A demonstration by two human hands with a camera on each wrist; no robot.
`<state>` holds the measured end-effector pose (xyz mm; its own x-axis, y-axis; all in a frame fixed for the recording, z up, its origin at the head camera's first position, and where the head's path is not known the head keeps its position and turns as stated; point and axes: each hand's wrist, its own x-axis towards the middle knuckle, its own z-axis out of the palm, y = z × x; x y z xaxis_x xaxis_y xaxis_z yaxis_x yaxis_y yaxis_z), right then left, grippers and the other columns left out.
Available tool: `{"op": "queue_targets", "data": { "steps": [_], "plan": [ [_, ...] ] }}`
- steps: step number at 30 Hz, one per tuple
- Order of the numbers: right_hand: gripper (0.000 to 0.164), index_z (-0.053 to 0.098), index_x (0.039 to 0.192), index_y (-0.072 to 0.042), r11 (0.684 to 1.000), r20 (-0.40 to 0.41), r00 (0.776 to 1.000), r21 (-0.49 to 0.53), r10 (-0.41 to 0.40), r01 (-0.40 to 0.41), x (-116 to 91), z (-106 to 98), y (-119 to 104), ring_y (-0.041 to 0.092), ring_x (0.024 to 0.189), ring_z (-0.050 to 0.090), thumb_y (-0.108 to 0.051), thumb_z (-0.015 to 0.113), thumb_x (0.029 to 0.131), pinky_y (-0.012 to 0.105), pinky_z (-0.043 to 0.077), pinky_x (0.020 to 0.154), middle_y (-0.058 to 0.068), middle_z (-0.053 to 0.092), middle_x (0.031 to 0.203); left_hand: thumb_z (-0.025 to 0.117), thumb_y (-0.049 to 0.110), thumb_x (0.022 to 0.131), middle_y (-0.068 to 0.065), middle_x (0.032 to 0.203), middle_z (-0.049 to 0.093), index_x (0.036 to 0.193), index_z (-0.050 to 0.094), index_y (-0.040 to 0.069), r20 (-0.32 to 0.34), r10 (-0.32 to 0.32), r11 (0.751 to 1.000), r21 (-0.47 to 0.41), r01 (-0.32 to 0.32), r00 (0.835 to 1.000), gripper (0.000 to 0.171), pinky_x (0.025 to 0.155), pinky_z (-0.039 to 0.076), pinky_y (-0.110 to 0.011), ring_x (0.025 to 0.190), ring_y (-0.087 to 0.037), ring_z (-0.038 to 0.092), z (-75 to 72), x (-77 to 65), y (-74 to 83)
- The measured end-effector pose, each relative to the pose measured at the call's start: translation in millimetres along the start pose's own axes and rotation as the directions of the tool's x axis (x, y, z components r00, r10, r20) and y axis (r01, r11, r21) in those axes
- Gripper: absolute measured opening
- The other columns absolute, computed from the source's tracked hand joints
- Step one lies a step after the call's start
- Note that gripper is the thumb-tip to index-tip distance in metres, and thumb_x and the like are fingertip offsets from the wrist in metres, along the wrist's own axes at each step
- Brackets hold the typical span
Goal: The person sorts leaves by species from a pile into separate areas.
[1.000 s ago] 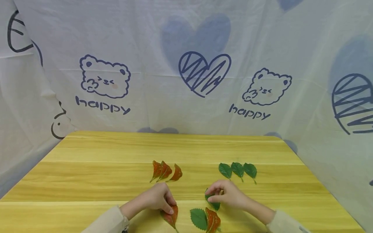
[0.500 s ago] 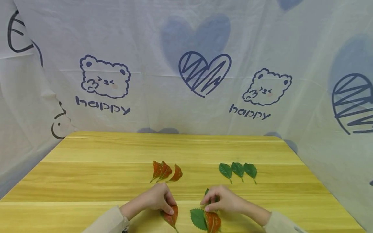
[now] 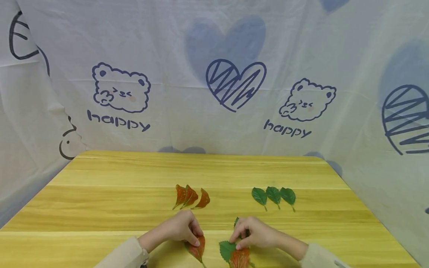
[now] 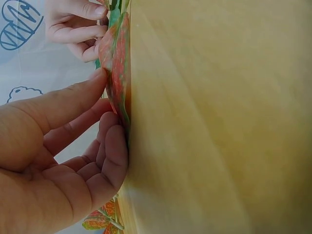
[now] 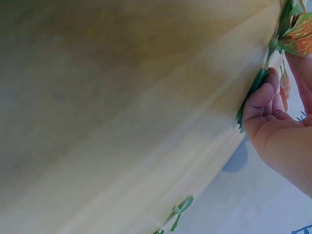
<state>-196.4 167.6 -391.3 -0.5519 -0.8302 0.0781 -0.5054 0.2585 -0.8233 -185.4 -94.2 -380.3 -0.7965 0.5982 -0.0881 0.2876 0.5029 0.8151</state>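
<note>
At bottom centre, slightly left, the left hand (image 3: 186,227) pinches a red leaf (image 3: 198,251), its long axis steeply slanted, stem pointing down and rightward. Next comes a saw-edged green leaf (image 3: 226,250), then another leaf (image 3: 236,221) mostly hidden behind the right hand (image 3: 256,232), whose thumb and finger grip a mottled orange leaf (image 3: 240,258), roughly upright, cut off by the lower edge.
</note>
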Motion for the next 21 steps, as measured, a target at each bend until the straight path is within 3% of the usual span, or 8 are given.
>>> {"op": "queue_targets", "data": {
  "steps": [7,21],
  "plan": [
    [0.018,0.070,0.087,0.001,0.996,0.007,1.000,-0.087,-0.013,0.014,2,1,1,0.000,0.064,0.043,-0.008,0.071,0.072,0.018,0.044,0.056,-0.002,0.057,0.081,0.075,-0.006,0.064,-0.004,0.069,0.062,0.080,0.069,-0.003,0.008,0.015,1.000,-0.008,-0.015,1.000,0.017,0.054,0.044,-0.020,0.063,-0.010,0.052,-1.1,1.5,-1.9],
    [0.017,0.070,0.086,0.000,0.998,0.006,1.000,-0.060,0.027,-0.027,3,2,0,-0.002,0.062,0.039,-0.006,0.072,0.071,0.017,0.041,0.054,-0.007,0.054,0.080,0.074,-0.007,0.065,-0.003,0.072,0.056,0.095,0.065,-0.007,0.115,0.067,0.995,-0.080,-0.058,0.991,0.031,0.052,0.039,-0.017,0.062,-0.009,0.047,-11.9,2.8,-3.8]
  ]
}}
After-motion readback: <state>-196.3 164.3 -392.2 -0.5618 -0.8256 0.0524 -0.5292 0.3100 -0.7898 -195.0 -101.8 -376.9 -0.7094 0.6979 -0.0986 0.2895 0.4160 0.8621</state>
